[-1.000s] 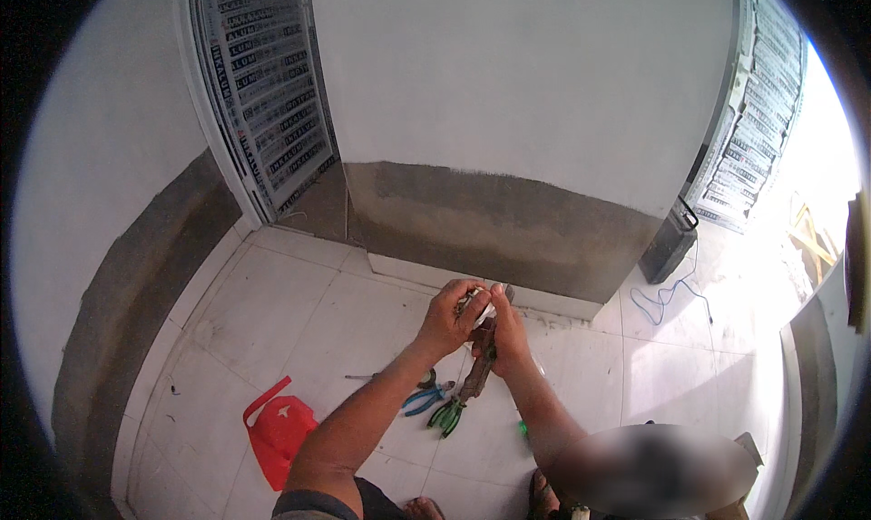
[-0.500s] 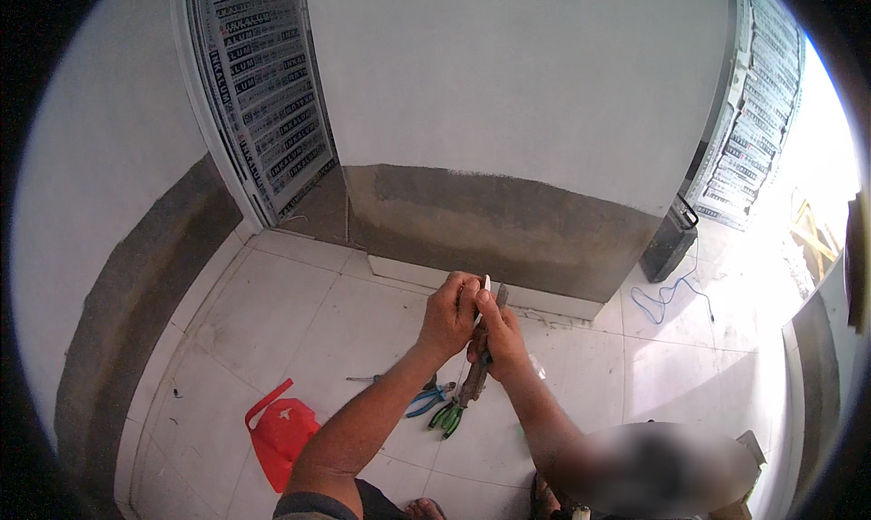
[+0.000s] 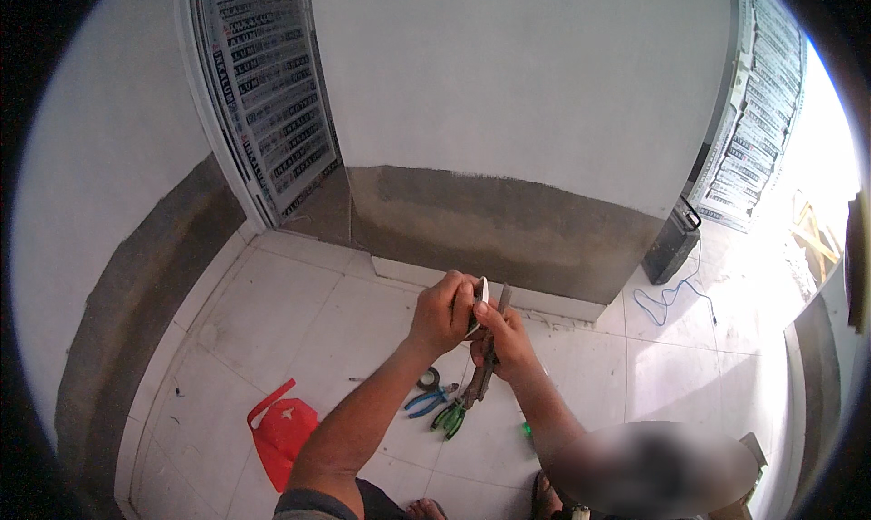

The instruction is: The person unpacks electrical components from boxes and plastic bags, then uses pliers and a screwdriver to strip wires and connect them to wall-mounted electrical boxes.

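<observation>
Both of my hands are together above the tiled floor, in the middle of the view. My left hand (image 3: 441, 313) is closed round a thin white piece with a curved edge (image 3: 484, 291); its kind is not clear. Right beside it, my right hand (image 3: 508, 340) grips a long, worn, grey-brown tool (image 3: 490, 360), its kind hidden by the fingers. The tool slants from above the right thumb down toward the floor. Beneath the hands lie green-handled pliers (image 3: 448, 419), blue-handled pliers (image 3: 430, 399) and a black roll of tape (image 3: 428, 379), partly behind my left forearm.
A red fabric bag (image 3: 287, 436) lies left of my left arm. A small green item (image 3: 527, 428) shows beside my right forearm. At the right, a black case (image 3: 672, 248) stands against the wall corner near a blue cable (image 3: 670, 304). A half-grey wall (image 3: 490, 216) rises ahead.
My left hand has shifted slightly left, and more of the white piece shows. The roll of tape and the small green item have come into sight beside my forearms.
</observation>
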Demonstrator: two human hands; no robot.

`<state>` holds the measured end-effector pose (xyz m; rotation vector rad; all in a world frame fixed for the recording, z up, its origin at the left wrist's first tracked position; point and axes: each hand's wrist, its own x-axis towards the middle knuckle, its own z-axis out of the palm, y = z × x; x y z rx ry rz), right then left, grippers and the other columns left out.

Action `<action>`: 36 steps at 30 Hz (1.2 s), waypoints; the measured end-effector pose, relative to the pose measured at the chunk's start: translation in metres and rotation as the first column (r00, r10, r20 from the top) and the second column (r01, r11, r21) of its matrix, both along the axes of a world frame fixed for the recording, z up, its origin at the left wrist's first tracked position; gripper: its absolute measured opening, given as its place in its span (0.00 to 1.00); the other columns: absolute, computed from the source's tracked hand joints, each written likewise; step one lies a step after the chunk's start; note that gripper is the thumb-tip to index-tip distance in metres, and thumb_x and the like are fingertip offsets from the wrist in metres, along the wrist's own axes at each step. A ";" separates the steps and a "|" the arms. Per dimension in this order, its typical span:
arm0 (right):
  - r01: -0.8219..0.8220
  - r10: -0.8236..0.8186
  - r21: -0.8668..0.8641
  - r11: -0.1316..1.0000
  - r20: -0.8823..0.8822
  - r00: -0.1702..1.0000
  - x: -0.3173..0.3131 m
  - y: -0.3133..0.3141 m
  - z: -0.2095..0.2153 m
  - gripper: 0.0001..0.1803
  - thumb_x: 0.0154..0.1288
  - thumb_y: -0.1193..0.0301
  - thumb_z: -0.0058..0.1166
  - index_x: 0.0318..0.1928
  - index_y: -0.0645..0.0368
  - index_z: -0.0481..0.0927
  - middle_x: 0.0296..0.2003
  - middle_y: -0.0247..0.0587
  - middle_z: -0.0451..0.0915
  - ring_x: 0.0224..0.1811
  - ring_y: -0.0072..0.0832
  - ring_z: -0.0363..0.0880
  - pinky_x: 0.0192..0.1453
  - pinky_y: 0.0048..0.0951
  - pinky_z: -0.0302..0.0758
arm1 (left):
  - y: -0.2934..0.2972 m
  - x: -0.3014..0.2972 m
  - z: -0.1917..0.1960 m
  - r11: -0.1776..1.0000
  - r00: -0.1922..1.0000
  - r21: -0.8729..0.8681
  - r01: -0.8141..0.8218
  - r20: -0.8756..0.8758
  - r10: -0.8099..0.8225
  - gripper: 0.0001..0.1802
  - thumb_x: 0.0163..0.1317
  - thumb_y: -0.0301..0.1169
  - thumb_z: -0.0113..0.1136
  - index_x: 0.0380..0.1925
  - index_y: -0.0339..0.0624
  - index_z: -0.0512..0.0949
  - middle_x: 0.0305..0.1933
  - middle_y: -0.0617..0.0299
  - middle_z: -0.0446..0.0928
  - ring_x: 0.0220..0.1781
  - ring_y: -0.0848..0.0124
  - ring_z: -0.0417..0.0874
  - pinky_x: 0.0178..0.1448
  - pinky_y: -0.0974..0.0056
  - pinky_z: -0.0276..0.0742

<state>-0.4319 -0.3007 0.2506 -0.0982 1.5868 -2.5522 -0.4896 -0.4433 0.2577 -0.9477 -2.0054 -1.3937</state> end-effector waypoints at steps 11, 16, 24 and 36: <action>0.090 -0.090 0.013 0.996 0.019 0.996 0.006 -0.002 0.012 0.30 0.74 0.44 0.54 0.52 0.61 0.76 0.29 0.41 0.80 0.16 0.26 0.76 0.16 0.28 0.74 | -0.001 0.007 0.018 0.987 0.999 -0.158 -0.026 -0.034 0.021 0.14 0.77 0.40 0.50 0.42 0.40 0.73 0.31 0.50 0.80 0.33 0.51 0.86 0.36 0.52 0.79; 0.022 -0.022 0.014 1.000 -0.018 1.000 0.004 0.009 0.006 0.27 0.73 0.47 0.56 0.51 0.61 0.76 0.30 0.45 0.83 0.16 0.25 0.76 0.18 0.27 0.73 | 0.000 0.010 0.024 0.989 0.999 -0.149 -0.006 -0.033 0.001 0.13 0.77 0.39 0.48 0.40 0.40 0.72 0.30 0.48 0.79 0.31 0.46 0.83 0.35 0.48 0.77; -0.021 0.020 -0.060 0.998 -0.028 0.999 0.005 0.011 0.005 0.24 0.70 0.52 0.62 0.47 0.63 0.78 0.28 0.47 0.83 0.15 0.24 0.76 0.17 0.26 0.73 | -0.007 0.008 0.022 0.983 0.999 -0.181 0.020 -0.032 -0.026 0.13 0.78 0.38 0.46 0.40 0.40 0.72 0.27 0.47 0.78 0.29 0.45 0.84 0.34 0.48 0.77; -0.038 0.052 -0.228 0.973 0.053 0.997 0.008 0.003 0.007 0.23 0.71 0.55 0.62 0.51 0.63 0.77 0.30 0.47 0.82 0.17 0.26 0.77 0.17 0.26 0.73 | -0.012 0.007 0.021 0.985 0.997 -0.169 0.032 -0.058 -0.042 0.14 0.78 0.38 0.45 0.38 0.40 0.72 0.27 0.49 0.78 0.29 0.48 0.84 0.34 0.49 0.77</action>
